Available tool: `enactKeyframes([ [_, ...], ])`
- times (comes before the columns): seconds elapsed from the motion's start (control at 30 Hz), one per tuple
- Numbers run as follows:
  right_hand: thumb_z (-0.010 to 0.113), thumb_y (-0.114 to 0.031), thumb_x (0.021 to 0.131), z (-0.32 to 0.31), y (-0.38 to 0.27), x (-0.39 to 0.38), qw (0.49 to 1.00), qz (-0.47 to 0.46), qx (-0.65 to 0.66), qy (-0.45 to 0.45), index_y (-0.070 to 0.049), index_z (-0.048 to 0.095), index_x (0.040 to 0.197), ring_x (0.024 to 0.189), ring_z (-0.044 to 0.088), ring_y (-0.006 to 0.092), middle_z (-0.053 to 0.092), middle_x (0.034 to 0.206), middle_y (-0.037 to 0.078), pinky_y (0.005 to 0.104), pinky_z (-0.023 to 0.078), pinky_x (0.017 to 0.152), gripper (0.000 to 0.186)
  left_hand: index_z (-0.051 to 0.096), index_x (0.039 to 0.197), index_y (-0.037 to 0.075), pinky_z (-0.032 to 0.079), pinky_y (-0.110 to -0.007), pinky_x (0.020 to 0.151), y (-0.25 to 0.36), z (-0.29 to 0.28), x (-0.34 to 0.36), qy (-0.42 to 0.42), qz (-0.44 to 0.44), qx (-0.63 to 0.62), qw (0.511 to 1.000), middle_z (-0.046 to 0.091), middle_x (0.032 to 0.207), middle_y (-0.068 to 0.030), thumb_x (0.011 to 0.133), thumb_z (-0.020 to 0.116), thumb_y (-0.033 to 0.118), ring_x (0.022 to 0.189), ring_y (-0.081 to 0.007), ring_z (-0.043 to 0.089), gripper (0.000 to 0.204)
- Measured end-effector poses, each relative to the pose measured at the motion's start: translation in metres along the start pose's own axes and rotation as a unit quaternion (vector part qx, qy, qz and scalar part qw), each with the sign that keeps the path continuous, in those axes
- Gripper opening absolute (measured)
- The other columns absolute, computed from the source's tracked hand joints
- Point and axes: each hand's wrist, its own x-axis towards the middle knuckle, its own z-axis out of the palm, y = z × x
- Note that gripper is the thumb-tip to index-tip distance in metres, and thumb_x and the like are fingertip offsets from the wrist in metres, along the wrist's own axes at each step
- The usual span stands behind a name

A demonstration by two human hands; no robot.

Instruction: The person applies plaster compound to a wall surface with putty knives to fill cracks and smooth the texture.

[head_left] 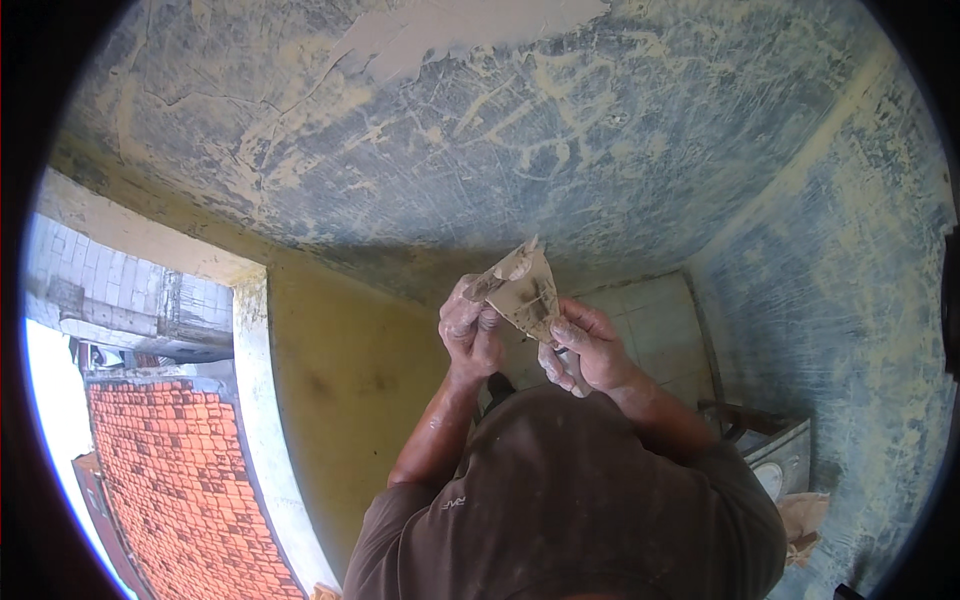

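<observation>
Head view: smeared scraper (528, 297) held up in front of the body

The scraper, roughly triangular, is up in the air between the person's hands, its broad side toward the wall (560, 170) and its narrow end low. Pale paste (516, 263) lies thick near the upper edge, with darker smears below. The right hand (585, 350) pinches the narrow end, thumb on the near face. The left hand (470, 325) is clenched at the left edge; a second blade under the paste there cannot be ruled out. Both hands are crusted with paste.

The step looks like working the paste on the blade, and it should go best with the right hand steady and the face tilted upward so that nothing slides off. Short, firm strokes toward one edge would gather the paste into an even bead; dried crumbs are better picked out, since they could score a smooth coat. Fingertips should keep off the thin edge, and a clean grip would lessen slipping.

Above, a pale patch (460, 35) covers part of the scuffed wall. Floor tiles (655, 330) show beyond the right hand, and a crumpled bag (803, 518) lies at lower right.
</observation>
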Motion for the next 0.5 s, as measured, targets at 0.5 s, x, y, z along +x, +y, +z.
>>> enactKeyframes([
  [0.5, 0.043, -0.021, 0.104, -0.007, -0.019, 0.0, 0.991, 0.098, -0.017, -0.094, -0.001, 0.055, 0.116, 0.046, 0.046, 0.0099, 0.051, 0.062, 0.004, 0.0244, 0.039, 0.041, 0.026, 0.074, 0.103, 0.012, 0.05, -0.033, 0.057, 0.022, -0.091, 0.057, -0.208, 0.238, 0.239, 0.918, 0.063, 0.085, -0.0038, 0.056, 0.058, -0.002, 0.068, -0.0222, 0.061, 0.052],
])
